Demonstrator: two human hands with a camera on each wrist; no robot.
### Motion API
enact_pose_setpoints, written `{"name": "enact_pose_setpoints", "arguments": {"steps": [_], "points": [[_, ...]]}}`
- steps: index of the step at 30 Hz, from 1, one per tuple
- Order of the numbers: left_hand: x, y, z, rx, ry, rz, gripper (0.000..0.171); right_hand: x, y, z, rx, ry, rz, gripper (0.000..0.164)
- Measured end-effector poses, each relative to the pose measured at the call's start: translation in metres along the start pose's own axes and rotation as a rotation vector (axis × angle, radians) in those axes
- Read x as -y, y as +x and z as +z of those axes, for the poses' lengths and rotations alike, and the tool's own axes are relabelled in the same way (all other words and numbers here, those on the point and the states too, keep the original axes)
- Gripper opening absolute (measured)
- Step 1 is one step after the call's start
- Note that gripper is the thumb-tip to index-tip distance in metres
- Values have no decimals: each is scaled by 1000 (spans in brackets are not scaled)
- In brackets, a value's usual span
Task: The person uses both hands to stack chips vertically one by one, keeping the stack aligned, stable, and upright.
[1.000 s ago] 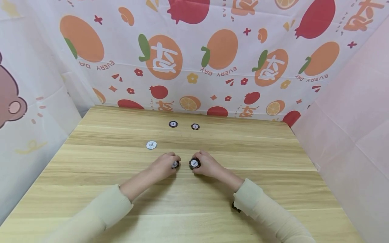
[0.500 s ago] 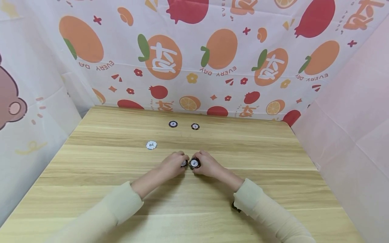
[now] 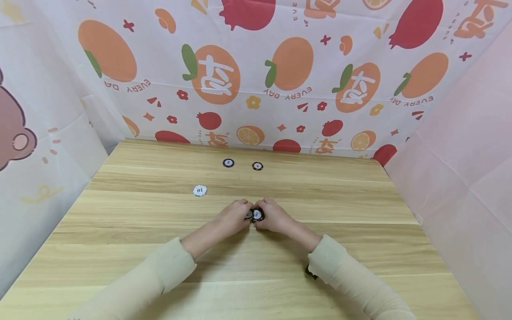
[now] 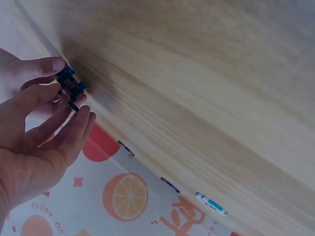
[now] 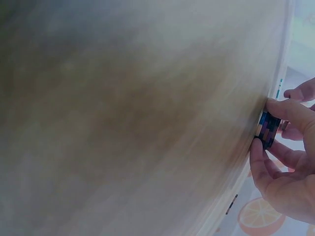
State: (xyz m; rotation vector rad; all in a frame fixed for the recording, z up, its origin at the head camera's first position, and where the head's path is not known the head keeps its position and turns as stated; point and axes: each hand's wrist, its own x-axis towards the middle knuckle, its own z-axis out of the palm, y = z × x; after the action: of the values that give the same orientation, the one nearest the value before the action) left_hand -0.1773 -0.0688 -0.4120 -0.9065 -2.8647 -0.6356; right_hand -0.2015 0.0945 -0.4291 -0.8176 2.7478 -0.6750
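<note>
Pinching a partly hidden dark chip (image 3: 249,214), the left hand (image 3: 234,217), in the head view, lies just beside the right hand (image 3: 274,216), gripping a chip stack (image 3: 258,215). Left wrist view: chip stack between 2 hands. Right wrist view: hands cut off.

Gripped chip (image 3: 249,214) partly covered, dark object (image 3: 310,272) seemingly likewise
</note>
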Motion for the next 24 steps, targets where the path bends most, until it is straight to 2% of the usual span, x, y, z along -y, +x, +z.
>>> {"name": "enact_pose_setpoints", "arguments": {"steps": [4, 12, 24], "points": [[-3, 3, 2, -4, -13, -18, 26, -1, 0, 0, 1, -7, -5, 44], [-6, 5, 7, -46, -14, 22, 21, -1, 0, -1, 3, -17, -7, 45], [-6, 7, 13, -56, -16, 16, 22, 0, -1, -1, -18, -14, -26, 43]]}}
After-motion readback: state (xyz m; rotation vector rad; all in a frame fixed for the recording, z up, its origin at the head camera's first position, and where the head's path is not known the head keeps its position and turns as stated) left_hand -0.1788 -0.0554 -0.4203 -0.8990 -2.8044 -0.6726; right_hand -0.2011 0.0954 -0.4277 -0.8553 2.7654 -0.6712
